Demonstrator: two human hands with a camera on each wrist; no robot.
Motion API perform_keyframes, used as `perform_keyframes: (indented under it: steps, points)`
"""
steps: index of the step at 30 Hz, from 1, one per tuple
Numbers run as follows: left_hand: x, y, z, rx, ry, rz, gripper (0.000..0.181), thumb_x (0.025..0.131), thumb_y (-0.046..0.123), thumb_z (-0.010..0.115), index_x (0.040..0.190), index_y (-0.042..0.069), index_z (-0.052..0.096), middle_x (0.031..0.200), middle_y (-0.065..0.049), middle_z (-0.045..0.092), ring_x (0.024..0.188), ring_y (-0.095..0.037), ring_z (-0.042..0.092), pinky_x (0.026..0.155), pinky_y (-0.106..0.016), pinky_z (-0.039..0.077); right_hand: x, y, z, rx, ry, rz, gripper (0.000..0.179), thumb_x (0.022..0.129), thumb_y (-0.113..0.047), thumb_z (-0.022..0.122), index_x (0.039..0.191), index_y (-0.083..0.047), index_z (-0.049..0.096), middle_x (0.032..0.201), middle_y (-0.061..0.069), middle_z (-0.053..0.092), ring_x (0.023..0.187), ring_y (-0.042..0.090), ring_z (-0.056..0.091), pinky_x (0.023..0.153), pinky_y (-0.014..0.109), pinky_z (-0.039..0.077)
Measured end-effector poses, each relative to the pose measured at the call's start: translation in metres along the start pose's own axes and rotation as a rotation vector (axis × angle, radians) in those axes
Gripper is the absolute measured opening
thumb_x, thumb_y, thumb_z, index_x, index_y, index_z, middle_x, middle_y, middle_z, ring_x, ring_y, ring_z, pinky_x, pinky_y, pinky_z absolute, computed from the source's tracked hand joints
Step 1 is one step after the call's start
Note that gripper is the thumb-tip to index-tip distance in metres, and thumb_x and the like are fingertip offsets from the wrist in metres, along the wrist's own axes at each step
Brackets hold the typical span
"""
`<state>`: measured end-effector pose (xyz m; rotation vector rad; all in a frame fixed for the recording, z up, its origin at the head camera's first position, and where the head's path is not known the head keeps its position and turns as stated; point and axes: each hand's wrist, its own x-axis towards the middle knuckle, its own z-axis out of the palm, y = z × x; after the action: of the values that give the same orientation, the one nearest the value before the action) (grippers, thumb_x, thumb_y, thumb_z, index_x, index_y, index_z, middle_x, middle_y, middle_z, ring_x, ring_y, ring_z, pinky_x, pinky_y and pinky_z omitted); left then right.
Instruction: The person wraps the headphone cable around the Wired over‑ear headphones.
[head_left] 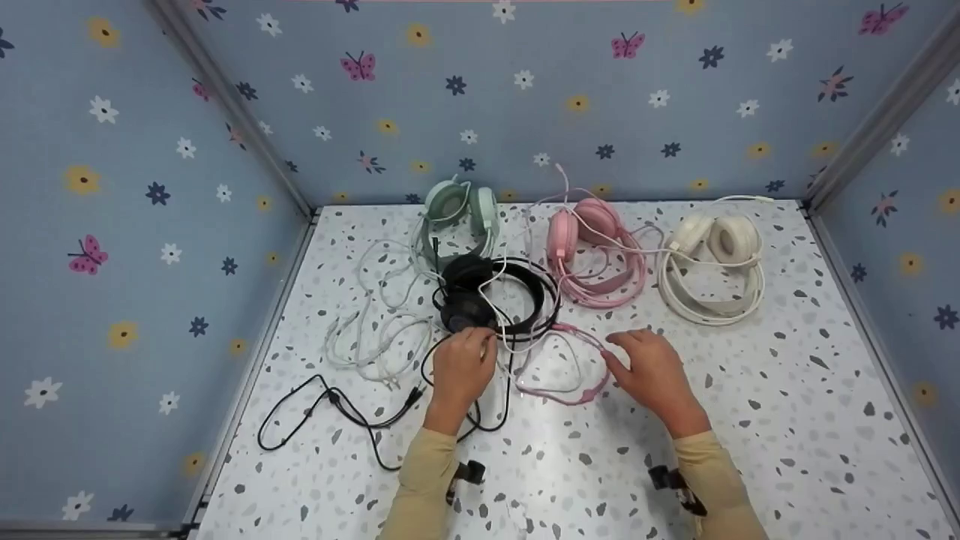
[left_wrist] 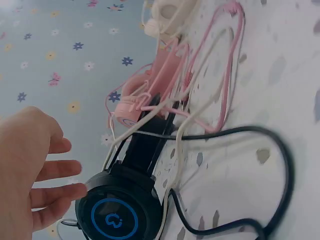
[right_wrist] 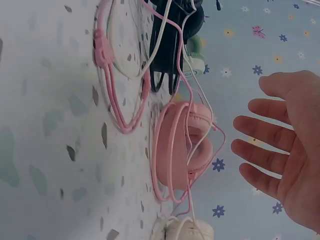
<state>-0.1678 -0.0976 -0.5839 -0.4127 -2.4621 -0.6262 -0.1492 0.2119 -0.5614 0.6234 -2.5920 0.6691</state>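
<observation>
1. The left hand [head_left: 463, 367] is hovering at the black headphones [head_left: 465, 304], left of centre, fingers loosely bent, apparently holding nothing.
2. The right hand [head_left: 651, 375] is waiting empty, fingers spread wide, right of the pink cord [head_left: 589, 395].
3. A white cord [left_wrist: 179, 155] is crossing the black headphones, probably through tangling.

Person, two bare hands, left hand [head_left: 461, 369] and right hand [head_left: 654, 373]; thumb and four separate fingers plain on the right in its wrist view. Left sleeve [head_left: 421, 484] and right sleeve [head_left: 716, 484]: matching, long, plain tan-beige cloth, ending near the wrists. Left camera mount [head_left: 471, 472]: small black block on the inner side of the forearm. Right camera mount [head_left: 661, 478]: likewise black and blocky, a dark band running over the sleeve. Fine detail too small to read.
</observation>
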Motion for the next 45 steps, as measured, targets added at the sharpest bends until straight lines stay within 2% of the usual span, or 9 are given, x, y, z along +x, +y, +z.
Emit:
perform_keyframes:
  steps: [7,18,23,26,28,32,37,41,45]
  points:
    - [-0.031,0.007,0.000,-0.044,-0.037,-0.073,0.009,0.091,0.018,0.065,0.087,0.014,0.072,0.076,0.003,0.067,0.062,-0.014,0.063,0.051,-0.035,0.050,-0.015,-0.020,0.016,0.063,-0.047,-0.017,0.016,0.085,-0.017,0.075,0.097,-0.008,0.071,0.089,0.006,0.070,0.080,0.025,0.065,0.069,0.043,0.052]
    - [-0.054,-0.001,0.005,-0.043,-0.102,-0.146,0.010,0.092,0.017,0.064,0.086,0.014,0.072,0.078,0.003,0.067,0.061,-0.015,0.063,0.052,-0.034,0.050,-0.029,-0.038,0.034,0.125,-0.109,-0.030,0.013,0.087,-0.016,0.074,0.097,-0.009,0.071,0.088,0.002,0.069,0.078,0.019,0.064,0.068,0.039,0.052]
    - [-0.065,-0.002,0.003,-0.075,-0.141,-0.181,0.012,0.093,0.018,0.063,0.087,0.015,0.072,0.075,0.005,0.066,0.057,-0.009,0.059,0.049,-0.029,0.048,-0.032,-0.059,0.055,0.302,-0.142,-0.073,0.013,0.089,-0.013,0.072,0.100,-0.007,0.070,0.094,0.001,0.068,0.085,0.019,0.065,0.073,0.036,0.053]
    - [-0.068,-0.002,0.002,-0.085,-0.155,-0.190,0.013,0.093,0.019,0.063,0.087,0.015,0.073,0.072,0.005,0.066,0.055,-0.007,0.058,0.048,-0.029,0.046,-0.025,-0.074,0.070,0.430,-0.154,-0.117,0.015,0.089,-0.009,0.070,0.104,-0.006,0.068,0.100,0.003,0.067,0.093,0.019,0.064,0.079,0.036,0.052]
    - [-0.068,-0.001,0.003,-0.089,-0.155,-0.191,0.013,0.094,0.020,0.063,0.087,0.015,0.073,0.071,0.005,0.065,0.055,-0.008,0.057,0.048,-0.030,0.046,-0.017,-0.082,0.080,0.464,-0.166,-0.141,0.017,0.090,-0.007,0.069,0.107,-0.006,0.067,0.103,0.004,0.066,0.097,0.019,0.063,0.083,0.036,0.051]
    - [-0.067,0.001,0.006,-0.097,-0.167,-0.191,0.013,0.094,0.021,0.062,0.088,0.016,0.073,0.070,0.005,0.065,0.057,-0.008,0.058,0.049,-0.030,0.046,0.001,-0.093,0.099,0.425,-0.219,-0.157,0.020,0.091,-0.008,0.067,0.110,-0.003,0.066,0.110,0.008,0.064,0.103,0.021,0.060,0.088,0.037,0.048]
    - [-0.074,0.002,0.006,-0.138,-0.213,-0.229,0.013,0.094,0.022,0.063,0.090,0.016,0.073,0.072,0.005,0.066,0.058,-0.006,0.059,0.049,-0.029,0.047,0.016,-0.097,0.115,0.307,-0.304,-0.129,0.037,0.090,-0.010,0.067,0.122,0.006,0.059,0.132,0.024,0.051,0.125,0.034,0.048,0.100,0.043,0.041]
    - [-0.078,0.003,0.007,-0.169,-0.247,-0.245,0.013,0.095,0.023,0.063,0.090,0.016,0.074,0.072,0.006,0.066,0.058,-0.005,0.059,0.050,-0.028,0.048,0.027,-0.093,0.117,0.232,-0.273,-0.054,0.055,0.088,-0.012,0.070,0.133,0.010,0.049,0.144,0.030,0.036,0.133,0.039,0.037,0.102,0.044,0.038]
    - [-0.077,0.004,0.009,-0.179,-0.242,-0.226,0.013,0.095,0.023,0.062,0.089,0.017,0.073,0.072,0.006,0.067,0.059,-0.005,0.059,0.051,-0.029,0.048,0.046,-0.083,0.120,0.182,-0.194,-0.057,0.053,0.088,-0.004,0.064,0.136,0.011,0.045,0.141,0.028,0.042,0.129,0.038,0.043,0.103,0.044,0.039]
